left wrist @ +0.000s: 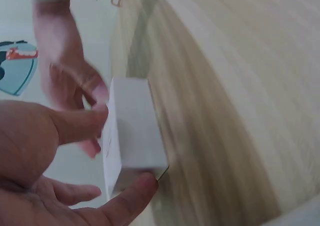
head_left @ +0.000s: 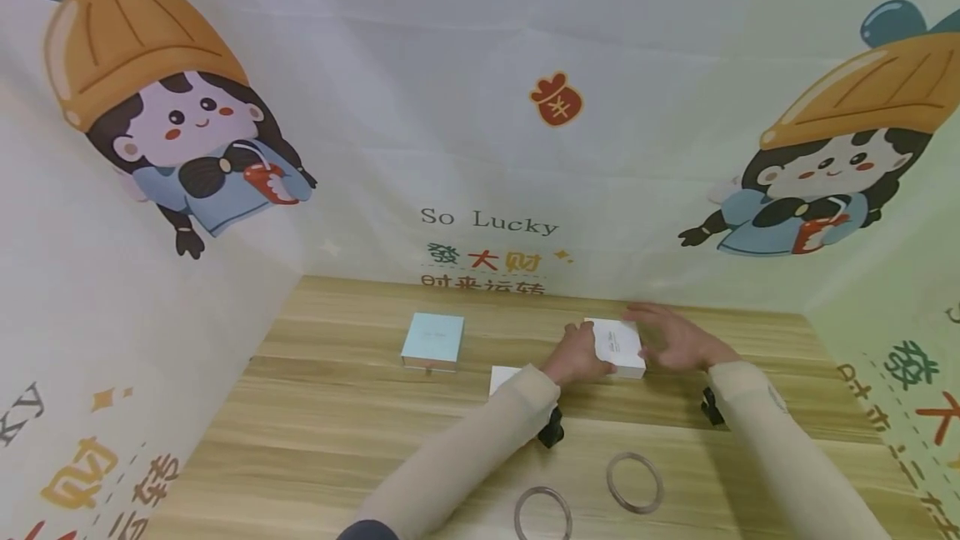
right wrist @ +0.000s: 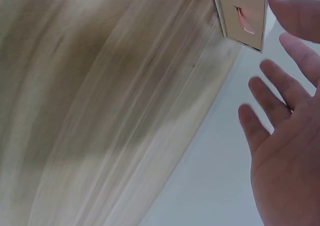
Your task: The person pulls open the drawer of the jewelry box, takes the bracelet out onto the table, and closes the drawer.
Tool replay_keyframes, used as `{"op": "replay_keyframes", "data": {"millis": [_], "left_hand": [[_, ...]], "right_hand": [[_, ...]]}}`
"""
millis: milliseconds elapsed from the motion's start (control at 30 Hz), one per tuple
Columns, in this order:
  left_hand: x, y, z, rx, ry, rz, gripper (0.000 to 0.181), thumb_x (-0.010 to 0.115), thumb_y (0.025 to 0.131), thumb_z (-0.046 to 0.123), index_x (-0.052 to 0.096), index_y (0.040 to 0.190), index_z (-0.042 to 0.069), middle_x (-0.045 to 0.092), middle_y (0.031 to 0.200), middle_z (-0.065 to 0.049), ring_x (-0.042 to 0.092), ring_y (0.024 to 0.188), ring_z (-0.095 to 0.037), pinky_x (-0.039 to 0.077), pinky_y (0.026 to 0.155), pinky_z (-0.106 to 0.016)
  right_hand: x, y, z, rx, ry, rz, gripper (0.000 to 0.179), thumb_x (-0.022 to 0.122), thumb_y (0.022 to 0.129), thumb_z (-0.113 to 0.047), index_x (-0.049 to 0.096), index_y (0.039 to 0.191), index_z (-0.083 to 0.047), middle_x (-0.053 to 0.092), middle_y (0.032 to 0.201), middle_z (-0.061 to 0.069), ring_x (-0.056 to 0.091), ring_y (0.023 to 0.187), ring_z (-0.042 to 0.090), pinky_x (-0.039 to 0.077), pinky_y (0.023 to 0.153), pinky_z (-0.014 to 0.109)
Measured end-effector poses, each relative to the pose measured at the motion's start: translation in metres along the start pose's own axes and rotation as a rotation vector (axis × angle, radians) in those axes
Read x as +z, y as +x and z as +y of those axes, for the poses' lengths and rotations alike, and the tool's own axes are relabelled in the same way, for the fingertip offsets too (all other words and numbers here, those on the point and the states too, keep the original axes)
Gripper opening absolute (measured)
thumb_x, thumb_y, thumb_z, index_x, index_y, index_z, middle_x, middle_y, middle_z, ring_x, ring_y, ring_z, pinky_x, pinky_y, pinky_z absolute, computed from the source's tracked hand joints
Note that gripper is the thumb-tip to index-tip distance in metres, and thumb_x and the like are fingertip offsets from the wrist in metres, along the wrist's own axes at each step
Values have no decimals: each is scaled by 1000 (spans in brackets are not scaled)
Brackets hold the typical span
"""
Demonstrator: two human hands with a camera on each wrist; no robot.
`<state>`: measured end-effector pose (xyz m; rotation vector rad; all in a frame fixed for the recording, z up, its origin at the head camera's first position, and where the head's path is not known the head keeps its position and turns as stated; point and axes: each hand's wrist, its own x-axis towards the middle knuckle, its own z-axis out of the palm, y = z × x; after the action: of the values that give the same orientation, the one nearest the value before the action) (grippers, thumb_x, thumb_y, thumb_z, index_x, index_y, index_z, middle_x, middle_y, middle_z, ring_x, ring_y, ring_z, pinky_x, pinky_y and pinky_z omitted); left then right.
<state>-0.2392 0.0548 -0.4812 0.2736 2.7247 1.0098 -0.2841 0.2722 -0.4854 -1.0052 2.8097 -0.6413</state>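
Observation:
A small white box (head_left: pixel 617 348) with faint lettering on its lid lies near the back of the wooden table. My left hand (head_left: pixel 581 352) grips its left part. In the left wrist view, one finger (left wrist: pixel 142 183) presses the box's end and the thumb (left wrist: pixel 90 123) reaches its top edge. Over on the right side, my right hand (head_left: pixel 675 340) is spread beside the box, fingers extended. From the right wrist, the box's end (right wrist: pixel 245 16) shows a small ribbon tab, with the right thumb (right wrist: pixel 295 16) close to it.
To the left stands a light blue box (head_left: pixel 433 338). Another white box (head_left: pixel 501 377) is partly hidden by my left forearm. Two bangles, one left (head_left: pixel 542 490) and one right (head_left: pixel 637 510), lie nearer me. Printed cloth walls (head_left: pixel 480 148) border the table (head_left: pixel 315 407).

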Motion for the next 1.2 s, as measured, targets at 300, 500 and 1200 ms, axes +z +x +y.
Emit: {"op": "replay_keyframes", "data": {"millis": [300, 500, 1200], "left_hand": [[11, 0, 10, -59, 37, 71, 63, 81, 86, 16, 51, 136, -7, 58, 117, -17, 61, 96, -24, 55, 89, -31], [10, 4, 8, -41, 55, 92, 46, 81, 84, 12, 60, 122, -4, 59, 106, -13, 55, 85, -19, 52, 80, -29], [4, 31, -4, 13, 85, 92, 52, 72, 75, -1, 72, 127, 7, 75, 119, -8, 66, 95, -22, 54, 78, -24]], "right_hand": [[-3, 7, 1, 124, 95, -98, 57, 70, 90, -6, 54, 145, 0, 54, 147, 28, 47, 137, 51, 38, 111, 68], [-4, 8, 0, 128, 92, -102, 56, 71, 90, -7, 56, 143, 0, 55, 145, 29, 50, 134, 51, 40, 110, 67], [10, -10, -9, 244, 187, 40, 55, 75, 93, -17, 56, 138, 10, 62, 133, 30, 61, 119, 41, 50, 102, 59]]}}
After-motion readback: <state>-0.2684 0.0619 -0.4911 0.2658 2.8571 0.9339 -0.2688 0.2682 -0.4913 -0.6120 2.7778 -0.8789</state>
